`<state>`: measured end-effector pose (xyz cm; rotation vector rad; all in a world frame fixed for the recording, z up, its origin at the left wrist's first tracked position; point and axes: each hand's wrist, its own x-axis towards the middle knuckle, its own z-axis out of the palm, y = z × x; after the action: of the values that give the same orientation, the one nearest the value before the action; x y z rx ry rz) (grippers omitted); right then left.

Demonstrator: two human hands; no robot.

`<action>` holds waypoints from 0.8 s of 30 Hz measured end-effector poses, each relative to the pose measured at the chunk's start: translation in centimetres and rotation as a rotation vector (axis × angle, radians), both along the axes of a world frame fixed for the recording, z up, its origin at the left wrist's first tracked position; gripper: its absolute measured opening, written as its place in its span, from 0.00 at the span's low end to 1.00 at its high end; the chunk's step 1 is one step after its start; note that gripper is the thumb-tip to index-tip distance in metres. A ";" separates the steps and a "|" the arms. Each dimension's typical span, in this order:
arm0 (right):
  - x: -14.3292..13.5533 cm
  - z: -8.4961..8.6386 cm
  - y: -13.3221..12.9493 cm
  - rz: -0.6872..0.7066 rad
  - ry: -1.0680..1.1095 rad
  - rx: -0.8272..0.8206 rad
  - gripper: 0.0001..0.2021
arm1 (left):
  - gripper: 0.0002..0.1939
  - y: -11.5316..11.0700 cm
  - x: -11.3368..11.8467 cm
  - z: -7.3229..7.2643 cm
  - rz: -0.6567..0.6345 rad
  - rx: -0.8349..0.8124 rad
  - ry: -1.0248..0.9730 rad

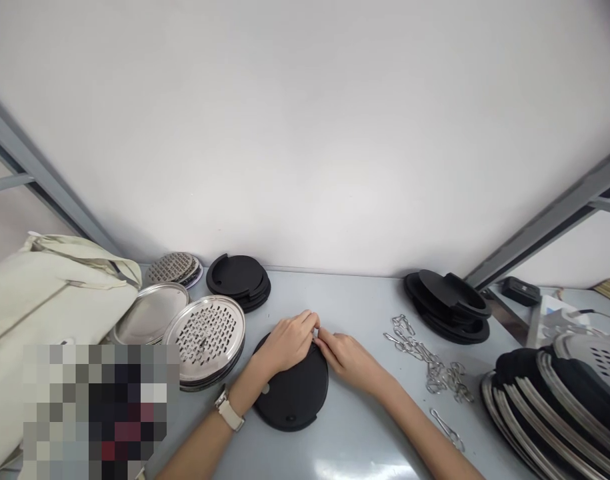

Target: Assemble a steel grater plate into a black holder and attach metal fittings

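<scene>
At the front middle of the table (pixel 335 297), one black disc (pixel 297 397) lies beneath the left hand (pixel 291 341). Its fingers are bent, tips meeting those of the right hand (pixel 347 357), likewise bent, at the disc's far right edge; what either grips (fingertips obscure it) cannot be told. Loose metal clips (pixel 419 349) lie to the right, a perforated metal disc (pixel 229 328) tops a stack to the left, and a cream bag (pixel 45 300) stands farther left.

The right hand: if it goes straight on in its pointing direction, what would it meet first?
Probably the left hand, which is just ahead of the right hand; whether the two touch is hard to tell.
</scene>
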<state>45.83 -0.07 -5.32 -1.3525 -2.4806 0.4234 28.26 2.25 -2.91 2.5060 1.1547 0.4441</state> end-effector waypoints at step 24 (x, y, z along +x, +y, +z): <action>0.2 1.3 -0.3 0.031 0.102 -0.098 0.09 | 0.07 0.7 -0.1 0.1 0.027 -0.235 -0.267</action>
<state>46.01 -0.33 -3.99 -1.2961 -2.4286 0.6128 28.16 2.93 -2.80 2.1568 1.0693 0.5933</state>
